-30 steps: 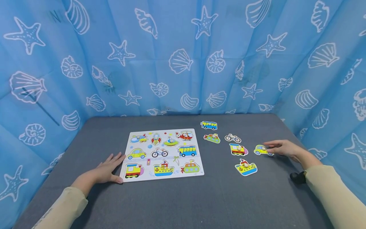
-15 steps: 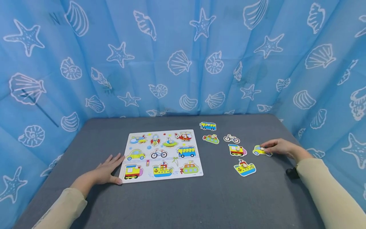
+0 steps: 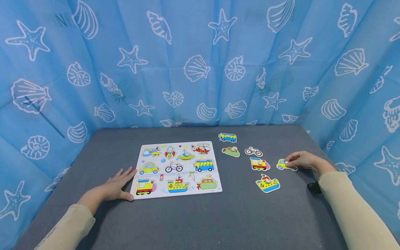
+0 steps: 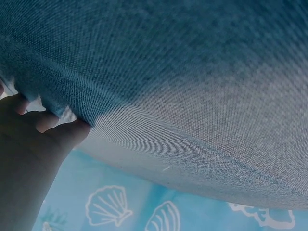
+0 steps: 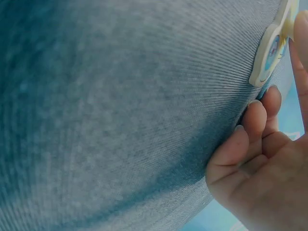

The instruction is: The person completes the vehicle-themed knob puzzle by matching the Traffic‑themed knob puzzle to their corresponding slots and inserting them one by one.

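Puzzle board (image 3: pixel 189 166): white, flat on a grey table (image 3: pixel 200 222), and the centre of this clock face; four knobbed pieces (image 3: pixel 186 157) sit along its 12 o'clock side.
Left hand (image 3: pixel 116 184): between 8 and 9 o'clock, fingers straight and spread, touching the board's edge; light pressure there should stop it sliding.
Right hand (image 3: pixel 306 161): at 3 o'clock, well apart from the left, pinching the yellow car piece (image 3: pixel 282 166).
Boat piece (image 3: pixel 268 184): loose, at the car's 8 o'clock, not touching it.
Train piece (image 3: pixel 257 164): at the car's 9 o'clock, a close neighbour; better passed over than swept through.
Car space (image 3: pixel 149 168): matching picture at the board's 9 o'clock, the likely home; wheels belong toward 6 o'clock.
Yellow car piece: at 3 o'clock, well off the board; whether it has left the table, I cannot tell.
Knob (image 3: pixel 287 163): between finger and thumb; a centred grip and straight lift should prevent tipping.
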Action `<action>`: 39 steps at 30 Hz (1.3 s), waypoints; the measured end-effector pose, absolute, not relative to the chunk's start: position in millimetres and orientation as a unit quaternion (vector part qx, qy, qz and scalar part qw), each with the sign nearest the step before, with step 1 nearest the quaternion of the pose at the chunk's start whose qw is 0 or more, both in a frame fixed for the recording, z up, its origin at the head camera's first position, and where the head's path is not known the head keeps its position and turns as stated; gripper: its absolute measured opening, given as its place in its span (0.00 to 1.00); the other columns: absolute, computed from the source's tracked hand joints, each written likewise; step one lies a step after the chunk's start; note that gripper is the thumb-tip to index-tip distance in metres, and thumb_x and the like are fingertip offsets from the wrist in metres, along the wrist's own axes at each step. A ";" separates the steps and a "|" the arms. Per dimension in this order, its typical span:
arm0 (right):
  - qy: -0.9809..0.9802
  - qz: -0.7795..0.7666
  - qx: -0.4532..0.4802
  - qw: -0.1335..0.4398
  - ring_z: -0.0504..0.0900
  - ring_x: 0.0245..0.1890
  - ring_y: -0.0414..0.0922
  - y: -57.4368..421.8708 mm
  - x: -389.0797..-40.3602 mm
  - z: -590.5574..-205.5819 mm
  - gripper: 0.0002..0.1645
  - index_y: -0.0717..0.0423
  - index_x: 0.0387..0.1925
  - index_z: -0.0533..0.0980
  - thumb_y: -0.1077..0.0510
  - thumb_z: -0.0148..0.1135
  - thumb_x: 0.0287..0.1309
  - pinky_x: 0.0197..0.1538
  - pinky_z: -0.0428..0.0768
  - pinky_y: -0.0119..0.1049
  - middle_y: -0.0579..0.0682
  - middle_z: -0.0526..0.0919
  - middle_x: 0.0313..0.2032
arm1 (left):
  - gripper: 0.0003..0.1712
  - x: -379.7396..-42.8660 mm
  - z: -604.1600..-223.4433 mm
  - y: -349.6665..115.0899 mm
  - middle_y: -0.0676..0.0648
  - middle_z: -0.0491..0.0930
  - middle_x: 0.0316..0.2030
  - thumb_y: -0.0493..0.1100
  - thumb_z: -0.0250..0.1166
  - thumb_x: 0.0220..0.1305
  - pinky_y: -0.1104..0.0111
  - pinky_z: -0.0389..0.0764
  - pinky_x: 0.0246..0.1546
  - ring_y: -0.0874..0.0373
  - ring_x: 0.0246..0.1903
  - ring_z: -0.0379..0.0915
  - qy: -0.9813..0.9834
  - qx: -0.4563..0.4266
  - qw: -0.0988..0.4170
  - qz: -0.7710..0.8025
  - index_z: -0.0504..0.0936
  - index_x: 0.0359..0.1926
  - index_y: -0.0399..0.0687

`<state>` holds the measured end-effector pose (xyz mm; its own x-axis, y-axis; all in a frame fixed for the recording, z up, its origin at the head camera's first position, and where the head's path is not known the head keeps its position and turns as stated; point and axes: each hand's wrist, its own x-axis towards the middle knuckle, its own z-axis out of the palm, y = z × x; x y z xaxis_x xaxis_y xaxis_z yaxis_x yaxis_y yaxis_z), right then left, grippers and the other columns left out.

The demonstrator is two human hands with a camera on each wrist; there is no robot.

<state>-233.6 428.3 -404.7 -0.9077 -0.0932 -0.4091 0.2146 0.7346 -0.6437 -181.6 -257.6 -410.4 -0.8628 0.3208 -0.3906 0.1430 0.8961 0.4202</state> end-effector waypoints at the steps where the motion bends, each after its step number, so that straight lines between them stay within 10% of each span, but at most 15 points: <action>1: 0.905 -0.365 0.034 0.214 0.74 0.35 0.42 427.5 -233.3 -405.0 0.20 0.71 0.45 0.78 0.58 0.68 0.58 0.38 0.74 0.38 0.47 0.82 0.37 | 0.69 -181.6 -410.6 -258.1 0.28 0.39 0.73 0.62 0.75 0.44 0.30 0.35 0.61 0.26 0.69 0.26 0.946 0.123 0.232 0.192 0.46 0.75 0.36; 39: 0.910 -0.395 0.023 0.120 0.73 0.39 0.49 361.7 -194.8 -369.1 0.26 0.72 0.50 0.75 0.51 0.63 0.64 0.43 0.76 0.44 0.52 0.79 0.40 | 0.67 -183.2 -412.8 -258.9 0.29 0.40 0.73 0.63 0.74 0.46 0.30 0.36 0.61 0.26 0.69 0.26 0.947 0.129 0.228 0.184 0.46 0.75 0.36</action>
<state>-194.8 361.7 -369.1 -0.9701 -0.0530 -0.2368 0.1367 0.6868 -0.7139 -183.2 -258.9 -412.8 -0.8627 0.3280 -0.3850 0.1605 0.8994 0.4066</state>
